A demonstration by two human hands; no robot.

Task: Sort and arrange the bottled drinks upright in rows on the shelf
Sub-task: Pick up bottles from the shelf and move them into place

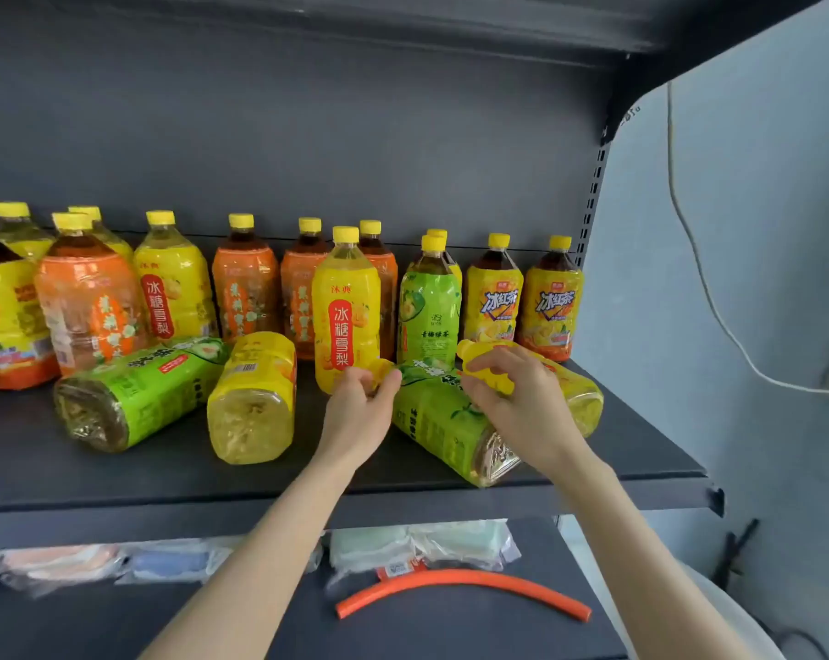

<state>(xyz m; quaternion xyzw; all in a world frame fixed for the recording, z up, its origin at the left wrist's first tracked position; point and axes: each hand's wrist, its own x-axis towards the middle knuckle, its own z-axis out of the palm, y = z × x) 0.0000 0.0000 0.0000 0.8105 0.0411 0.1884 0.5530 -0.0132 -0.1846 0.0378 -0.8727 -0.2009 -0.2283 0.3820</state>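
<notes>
A green-labelled bottle (443, 423) lies on its side on the dark shelf (165, 464), base toward me. My left hand (360, 407) grips its yellow cap end. Just right of it lies a yellow-labelled bottle (577, 397), and my right hand (508, 390) holds its neck near the cap (467, 350). Further left, another green bottle (131, 397) and another yellow bottle (253, 397) also lie on their sides. Behind them stand several upright bottles with orange, yellow and green labels, among them a yellow one (347, 302) and a green one (429, 307).
The shelf's front edge runs below my forearms. On the lower shelf lie an orange tube (465, 588) and several plastic-wrapped packs (417, 550). A white cable (708, 288) hangs on the wall to the right. The shelf upright (593, 183) stands at the right end.
</notes>
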